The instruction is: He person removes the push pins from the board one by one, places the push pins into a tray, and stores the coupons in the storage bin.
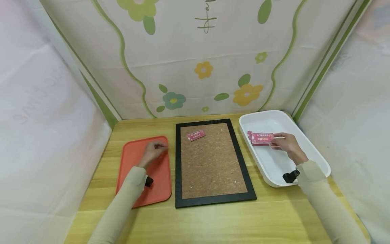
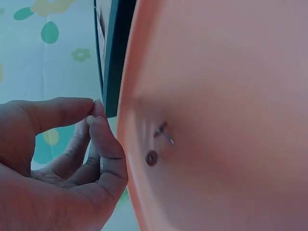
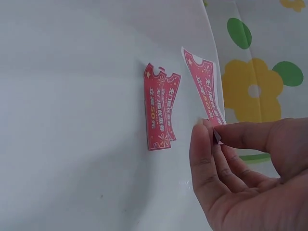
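Observation:
My right hand [image 1: 285, 143] pinches a pink coupon [image 1: 262, 138] between thumb and fingers, over the left side of the white bin [image 1: 297, 157]. More coupons of the same print [image 3: 157, 110] lie overlapping in that bin. My left hand [image 1: 153, 152] is over the far right edge of the red tray [image 1: 143, 200], thumb and index fingertips pressed together on a small thing that they hide. Two thumbtacks [image 2: 152, 158] show in the tray below it. Between the hands lies a cork board [image 1: 210, 159] with one coupon [image 1: 196, 135] near its top left.
The board's black frame [image 1: 213, 201] stands close to the tray's right edge. Small shiny tacks [image 1: 235, 182] dot the cork near its corners. A wooden table [image 1: 195, 223] carries everything. Flower-printed cloth walls [image 1: 182, 57] enclose the back and both sides.

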{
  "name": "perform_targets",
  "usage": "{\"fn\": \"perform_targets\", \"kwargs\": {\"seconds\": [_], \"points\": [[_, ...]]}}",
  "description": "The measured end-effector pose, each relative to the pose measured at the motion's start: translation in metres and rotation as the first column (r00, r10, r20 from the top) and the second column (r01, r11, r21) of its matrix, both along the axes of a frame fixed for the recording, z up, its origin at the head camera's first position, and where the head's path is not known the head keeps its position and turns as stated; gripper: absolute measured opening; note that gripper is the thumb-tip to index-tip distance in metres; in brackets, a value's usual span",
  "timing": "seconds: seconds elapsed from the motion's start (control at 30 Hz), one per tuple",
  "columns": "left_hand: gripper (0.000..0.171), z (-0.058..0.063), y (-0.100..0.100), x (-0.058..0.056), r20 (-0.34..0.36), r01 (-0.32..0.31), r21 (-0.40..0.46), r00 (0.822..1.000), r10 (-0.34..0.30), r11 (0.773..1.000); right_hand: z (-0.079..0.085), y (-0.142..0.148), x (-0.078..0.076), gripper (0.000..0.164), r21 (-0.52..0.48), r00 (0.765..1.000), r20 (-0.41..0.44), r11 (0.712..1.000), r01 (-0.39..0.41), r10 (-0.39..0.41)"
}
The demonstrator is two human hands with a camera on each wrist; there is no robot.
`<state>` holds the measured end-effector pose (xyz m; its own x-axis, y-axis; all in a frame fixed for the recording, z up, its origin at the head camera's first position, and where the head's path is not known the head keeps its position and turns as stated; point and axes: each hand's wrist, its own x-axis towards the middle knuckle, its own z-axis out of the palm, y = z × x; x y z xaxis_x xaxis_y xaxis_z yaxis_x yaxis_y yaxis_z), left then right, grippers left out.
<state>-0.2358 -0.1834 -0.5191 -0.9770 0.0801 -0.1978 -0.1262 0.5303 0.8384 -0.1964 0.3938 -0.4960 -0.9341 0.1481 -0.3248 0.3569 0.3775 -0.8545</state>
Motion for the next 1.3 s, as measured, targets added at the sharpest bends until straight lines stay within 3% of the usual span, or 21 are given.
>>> {"fn": "perform_targets", "kwargs": {"seconds": [0.43, 0.7, 1.0, 1.3], "points": [[0.025, -0.006, -0.017, 0.006, -0.018, -0.002, -0.091, 1.000, 0.000, 0.996, -0.008, 0.004, -0.005, 0.055, 0.129, 0.994, 0.073, 0.987, -0.091, 0.082], [0.025, -0.007, -0.022, 0.005, 0.023, -0.003, -0.079, 1.000, 0.005, 0.997, -0.013, 0.008, -0.010, 0.052, 0.165, 0.984, 0.105, 0.974, -0.158, 0.142], [0.025, -0.009, -0.030, 0.003, -0.019, 0.053, -0.096, 0.998, -0.056, 0.994, -0.007, 0.005, -0.014, 0.053, 0.221, 0.974, 0.143, 0.954, -0.204, 0.175], [0.026, -0.010, -0.033, 0.004, -0.008, 0.101, -0.087, 0.995, -0.102, 0.991, -0.003, 0.004, -0.013, 0.057, 0.227, 0.963, 0.199, 0.947, -0.226, 0.182]]}}
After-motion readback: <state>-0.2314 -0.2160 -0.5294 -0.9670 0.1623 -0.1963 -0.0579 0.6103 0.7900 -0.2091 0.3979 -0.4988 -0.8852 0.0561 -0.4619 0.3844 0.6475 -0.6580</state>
